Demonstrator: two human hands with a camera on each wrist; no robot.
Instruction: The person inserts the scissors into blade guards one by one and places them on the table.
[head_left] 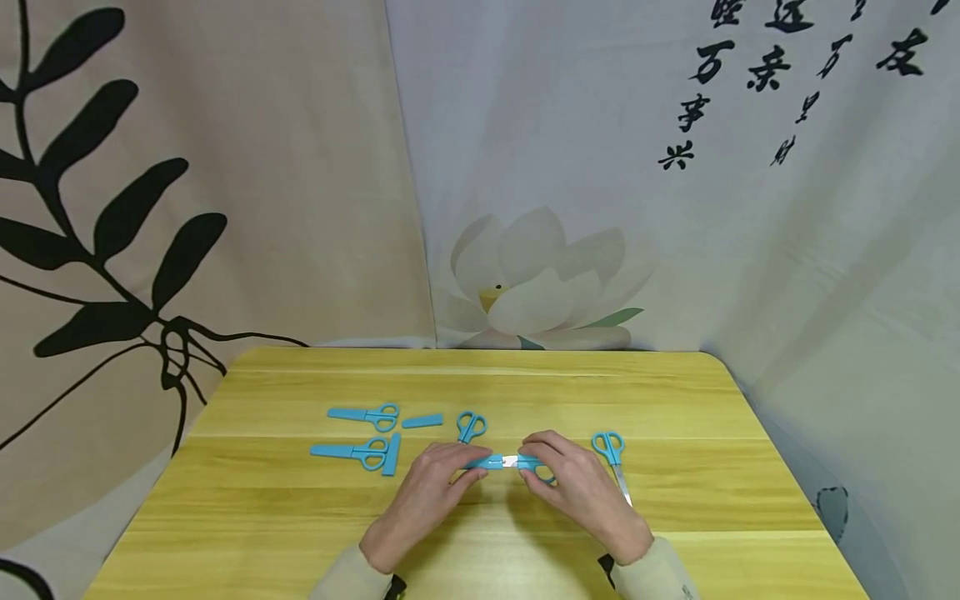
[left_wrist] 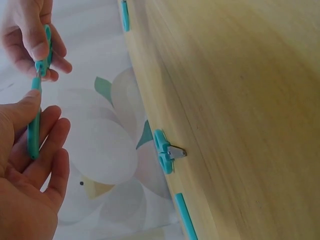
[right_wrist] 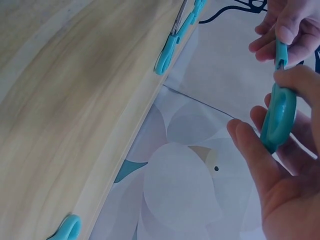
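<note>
My left hand [head_left: 431, 483] pinches a blue blade cover [left_wrist: 34, 125] between thumb and fingers. In my right hand [head_left: 573, 483], a pair of blue-handled scissors [right_wrist: 281, 117] is held by the handle. The scissors' tips point left into the cover, and a short stretch of bare blade [head_left: 510, 461] shows between the hands. Both hands are over the middle of the table. Just beyond the left hand lie uncovered scissors [head_left: 472, 427], their blades partly hidden by that hand in the head view. More uncovered scissors [head_left: 609, 450] lie to the right, blades toward the right wrist.
On the left of the wooden table [head_left: 262, 517] lie two covered pairs of scissors, a rear pair [head_left: 363, 414] and a front pair [head_left: 345, 451]. Beside them are two loose blue covers, one crosswise [head_left: 423, 421] and one lengthwise [head_left: 391, 454]. A printed curtain [head_left: 562, 167] hangs behind.
</note>
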